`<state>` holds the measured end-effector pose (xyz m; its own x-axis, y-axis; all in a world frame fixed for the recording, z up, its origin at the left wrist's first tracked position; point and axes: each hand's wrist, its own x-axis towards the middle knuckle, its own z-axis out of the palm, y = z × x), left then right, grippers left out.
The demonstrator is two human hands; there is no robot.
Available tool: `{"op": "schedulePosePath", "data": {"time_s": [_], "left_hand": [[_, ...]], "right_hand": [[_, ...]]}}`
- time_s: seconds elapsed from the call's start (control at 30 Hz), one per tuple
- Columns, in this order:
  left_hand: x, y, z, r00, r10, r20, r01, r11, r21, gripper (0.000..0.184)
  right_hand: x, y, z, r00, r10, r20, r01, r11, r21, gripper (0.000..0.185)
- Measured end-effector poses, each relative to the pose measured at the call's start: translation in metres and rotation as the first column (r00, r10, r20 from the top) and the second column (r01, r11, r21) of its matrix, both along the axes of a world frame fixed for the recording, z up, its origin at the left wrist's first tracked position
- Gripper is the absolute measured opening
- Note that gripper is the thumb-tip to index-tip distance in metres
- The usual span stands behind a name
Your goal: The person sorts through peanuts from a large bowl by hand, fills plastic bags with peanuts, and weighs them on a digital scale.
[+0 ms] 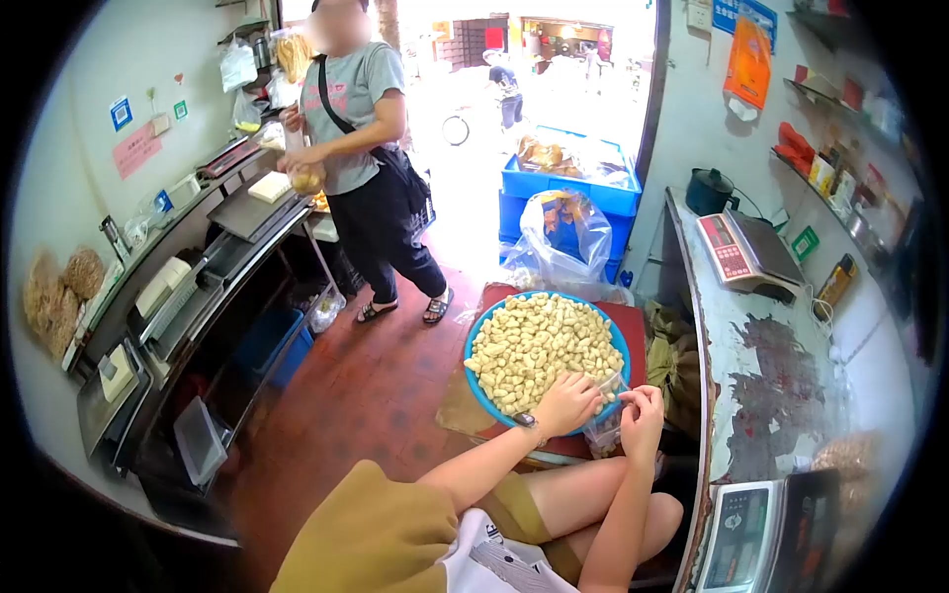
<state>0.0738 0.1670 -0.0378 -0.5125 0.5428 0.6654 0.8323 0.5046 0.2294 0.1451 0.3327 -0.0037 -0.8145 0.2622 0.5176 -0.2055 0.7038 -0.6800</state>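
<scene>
A round blue basin [626, 346] heaped with pale, lumpy pieces [539, 341] stands in front of my knees. My left hand [567, 402], with a dark band on its wrist, is over the basin's near right part, its fingers closed at the mouth of a clear plastic bag [604, 432]. At the basin's right rim my right hand [642, 406] pinches the other side of the bag's opening. The bag hangs between the hands over the rim, with some pieces inside. Its lower end is close to my knees.
A person [361, 128] holding a bag stands at the left counter [242, 267]. Blue crates [621, 203] and a large clear bag [563, 237] are behind the basin. On the right counter [727, 395] are a red-and-white scale [727, 247] and another scale [739, 534].
</scene>
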Motion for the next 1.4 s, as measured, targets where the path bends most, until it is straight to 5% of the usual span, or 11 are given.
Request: {"op": "schedulePosePath", "data": {"time_s": [0.3,0.47,0.6,0.7,0.97,1.4], "left_hand": [[-0.003,0.001,-0.002,0.996,0.007,0.087,-0.013,0.998,0.062,0.017],[-0.013,0.002,0.013,0.979,-0.023,0.202,0.037,0.997,-0.067,0.019],[-0.020,-0.002,0.023,0.958,-0.178,0.226,0.167,0.984,0.069,0.016],[0.000,-0.016,0.033,0.976,-0.123,0.180,0.091,0.980,0.178,0.015],[0.009,-0.080,0.005,0.981,0.190,0.045,-0.190,0.982,0.004,0.032],[0.006,-0.078,-0.004,0.976,0.191,0.105,-0.191,0.982,-0.012,0.046]], "right_hand": [[-0.001,-0.004,-0.001,0.999,-0.012,0.032,0.010,0.998,0.066,0.016],[-0.002,-0.007,0.001,0.999,-0.045,-0.011,0.046,0.996,0.074,0.013],[-0.004,-0.010,0.000,0.998,-0.052,-0.031,0.055,0.994,0.095,0.012],[-0.004,-0.013,0.006,0.993,-0.065,-0.099,0.078,0.988,0.132,0.012],[-0.002,-0.016,0.013,0.976,-0.106,-0.189,0.127,0.987,0.103,0.008],[0.002,-0.012,0.008,0.981,-0.116,-0.153,0.133,0.986,0.104,0.007]]}}
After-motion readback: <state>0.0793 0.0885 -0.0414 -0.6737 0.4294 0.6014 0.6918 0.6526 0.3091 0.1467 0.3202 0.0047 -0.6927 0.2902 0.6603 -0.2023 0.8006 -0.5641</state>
